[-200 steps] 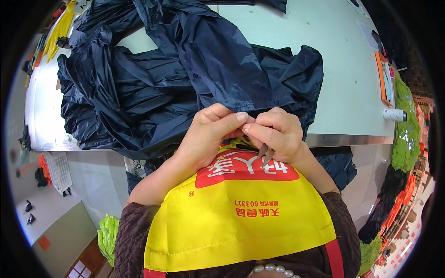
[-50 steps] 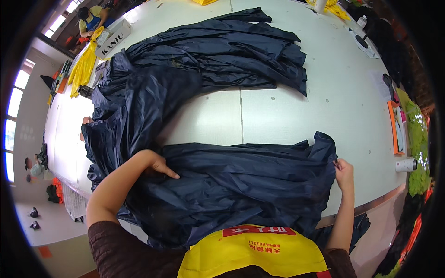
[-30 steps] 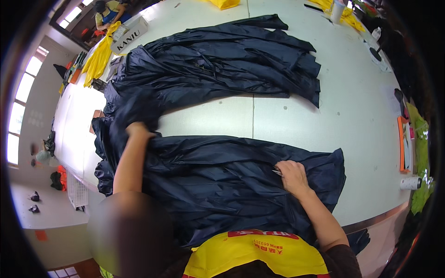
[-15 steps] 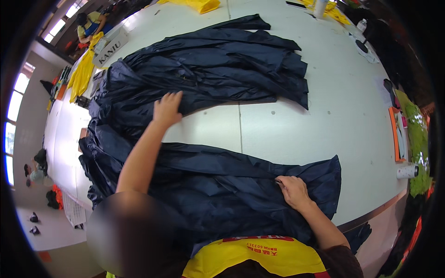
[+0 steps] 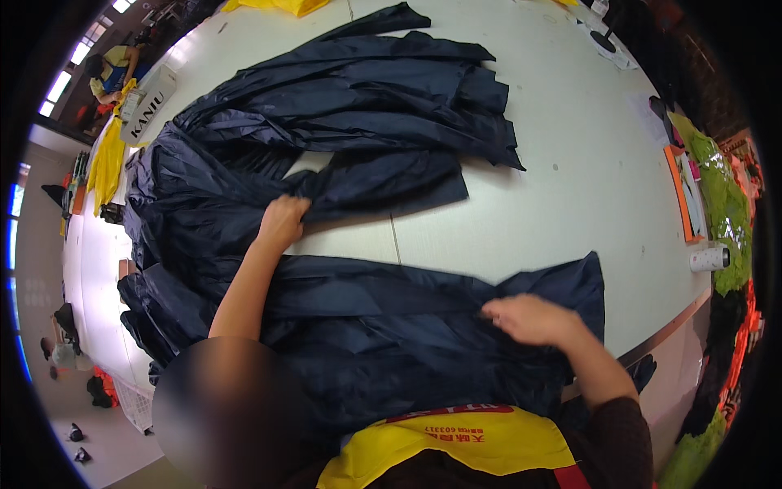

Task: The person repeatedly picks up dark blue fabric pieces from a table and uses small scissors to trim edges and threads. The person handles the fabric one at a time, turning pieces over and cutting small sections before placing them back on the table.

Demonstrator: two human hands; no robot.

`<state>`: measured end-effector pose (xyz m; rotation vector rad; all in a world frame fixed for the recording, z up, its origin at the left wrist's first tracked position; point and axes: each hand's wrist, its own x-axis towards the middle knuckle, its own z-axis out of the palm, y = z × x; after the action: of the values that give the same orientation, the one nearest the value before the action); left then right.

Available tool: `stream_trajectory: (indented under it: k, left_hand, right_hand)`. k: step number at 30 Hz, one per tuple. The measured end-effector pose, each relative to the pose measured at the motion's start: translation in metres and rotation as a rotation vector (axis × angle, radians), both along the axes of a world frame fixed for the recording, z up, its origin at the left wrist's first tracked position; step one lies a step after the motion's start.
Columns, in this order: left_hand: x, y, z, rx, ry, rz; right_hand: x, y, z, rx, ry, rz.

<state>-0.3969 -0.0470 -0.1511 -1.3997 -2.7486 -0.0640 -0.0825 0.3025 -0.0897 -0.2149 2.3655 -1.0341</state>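
Dark navy garments of thin, slightly shiny cloth spread over the white table (image 5: pixel 562 212). My left hand (image 5: pixel 285 222) is closed on the near edge of a narrow, sleeve- or leg-like navy piece (image 5: pixel 399 183). Beyond it lies a layered navy garment (image 5: pixel 391 90), its folds fanned out to the right. Closest to me is another navy garment (image 5: pixel 391 350), stretching along the table's near side. My right hand (image 5: pixel 525 318) presses its bent fingers together on this garment's upper face, near its right end. A small glint shows at the fingers, too small to name.
A pale box (image 5: pixel 151 102) and yellow cloth (image 5: pixel 106 171) are at the far left, where another person (image 5: pixel 114 73) works. More yellow cloth (image 5: pixel 285 6) lies at the far edge. On the right are an orange-edged tray (image 5: pixel 683 196) and a white bottle (image 5: pixel 709 258).
My left hand has closed and drawn the narrow navy piece toward me, opening a gap from the far layers. My right hand stays near the same spot. The view has shifted slightly.
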Motion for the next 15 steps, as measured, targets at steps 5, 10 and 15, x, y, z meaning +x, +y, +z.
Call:
stream_trajectory:
  k: [5, 10, 15]
  left_hand:
    - [0.082, -0.034, 0.019, -0.045, -0.197, 0.043]
    - [0.099, -0.03, 0.025, -0.127, -0.184, 0.148]
    - [0.128, 0.033, 0.069, 0.078, -0.258, 0.15]
  right_hand:
    - [-0.064, 0.029, -0.011, 0.229, 0.149, -0.356]
    - [-0.08, 0.007, -0.063, 0.001, 0.137, -0.744]
    - [-0.062, 0.0, -0.062, -0.395, -0.056, -0.853]
